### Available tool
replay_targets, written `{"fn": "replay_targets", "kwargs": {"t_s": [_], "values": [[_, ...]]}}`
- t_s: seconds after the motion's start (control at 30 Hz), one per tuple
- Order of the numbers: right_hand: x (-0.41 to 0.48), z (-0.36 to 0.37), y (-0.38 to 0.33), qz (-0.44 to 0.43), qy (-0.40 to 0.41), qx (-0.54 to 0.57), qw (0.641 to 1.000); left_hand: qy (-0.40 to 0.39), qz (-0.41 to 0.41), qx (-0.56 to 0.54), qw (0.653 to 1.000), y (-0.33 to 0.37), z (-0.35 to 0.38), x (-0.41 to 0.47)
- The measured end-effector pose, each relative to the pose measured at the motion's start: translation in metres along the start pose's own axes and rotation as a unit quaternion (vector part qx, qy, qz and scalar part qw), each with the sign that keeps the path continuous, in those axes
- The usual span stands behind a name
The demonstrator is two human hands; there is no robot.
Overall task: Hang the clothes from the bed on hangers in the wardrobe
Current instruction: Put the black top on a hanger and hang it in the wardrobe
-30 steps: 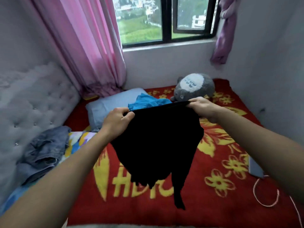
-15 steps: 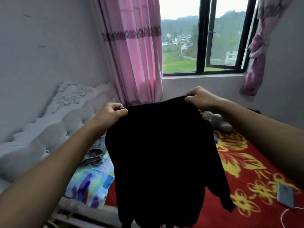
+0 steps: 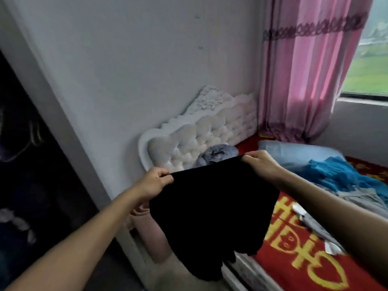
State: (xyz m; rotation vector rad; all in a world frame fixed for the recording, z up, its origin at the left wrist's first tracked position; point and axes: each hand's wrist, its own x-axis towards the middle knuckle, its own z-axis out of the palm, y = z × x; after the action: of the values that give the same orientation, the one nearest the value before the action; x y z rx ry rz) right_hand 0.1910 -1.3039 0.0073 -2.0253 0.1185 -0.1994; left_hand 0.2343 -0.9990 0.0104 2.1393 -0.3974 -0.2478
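I hold a black garment point(image 3: 212, 208) stretched by its top edge in front of me. My left hand point(image 3: 154, 182) pinches its left corner and my right hand point(image 3: 262, 164) pinches its right corner. It hangs over the near edge of the bed point(image 3: 298, 255), which has a red cover with yellow print. On the bed lie a blue garment point(image 3: 344, 175), a grey garment point(image 3: 361, 200) and a blue-grey bundle point(image 3: 216, 155) by the headboard. The dark open wardrobe point(image 3: 31, 185) fills the far left, with dim hanging clothes inside.
A white tufted headboard point(image 3: 199, 131) stands against the grey wall. A light blue pillow point(image 3: 294, 152) lies at the head of the bed. A pink curtain point(image 3: 308, 70) hangs beside the window point(image 3: 369, 66). A pink rolled thing point(image 3: 151, 232) stands between wall and bed.
The view has swung left from the window toward the wall and wardrobe. The black garment has travelled with both hands, still held by its top edge.
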Motion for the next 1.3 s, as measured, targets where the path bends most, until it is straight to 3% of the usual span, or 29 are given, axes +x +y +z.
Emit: {"fn": "replay_targets", "kwargs": {"t_s": [0.23, 0.47, 0.6, 0.67, 0.87, 0.97, 1.1, 1.2, 1.3], "values": [[0.006, 0.144, -0.095, -0.108, -0.102, -0.016, 0.989, 0.131, -0.021, -0.005, 0.991, -0.059, -0.124, -0.109], [0.012, 0.300, -0.177, -0.226, -0.128, -0.197, 0.945, 0.166, -0.056, 0.132, 0.976, -0.136, -0.258, -0.182], [0.019, 0.391, -0.211, -0.267, -0.139, -0.276, 0.913, 0.226, -0.051, 0.107, 0.967, -0.171, -0.327, -0.209], [0.025, 0.425, -0.228, -0.263, -0.183, -0.271, 0.908, 0.255, -0.043, 0.115, 0.959, -0.185, -0.354, -0.217], [0.051, 0.496, -0.286, -0.140, -0.362, -0.088, 0.918, 0.349, -0.001, 0.129, 0.928, -0.213, -0.417, -0.223], [0.073, 0.531, -0.322, -0.190, -0.326, -0.047, 0.925, 0.379, 0.005, 0.135, 0.916, -0.228, -0.442, -0.215], [0.141, 0.570, -0.390, -0.201, -0.167, 0.110, 0.959, 0.381, 0.002, 0.162, 0.910, -0.250, -0.472, -0.195], [0.199, 0.598, -0.428, -0.174, -0.050, 0.102, 0.978, 0.389, -0.017, 0.168, 0.906, -0.270, -0.499, -0.181], [0.239, 0.623, -0.449, -0.117, -0.047, 0.095, 0.987, 0.383, -0.036, 0.171, 0.907, -0.285, -0.524, -0.172]]}}
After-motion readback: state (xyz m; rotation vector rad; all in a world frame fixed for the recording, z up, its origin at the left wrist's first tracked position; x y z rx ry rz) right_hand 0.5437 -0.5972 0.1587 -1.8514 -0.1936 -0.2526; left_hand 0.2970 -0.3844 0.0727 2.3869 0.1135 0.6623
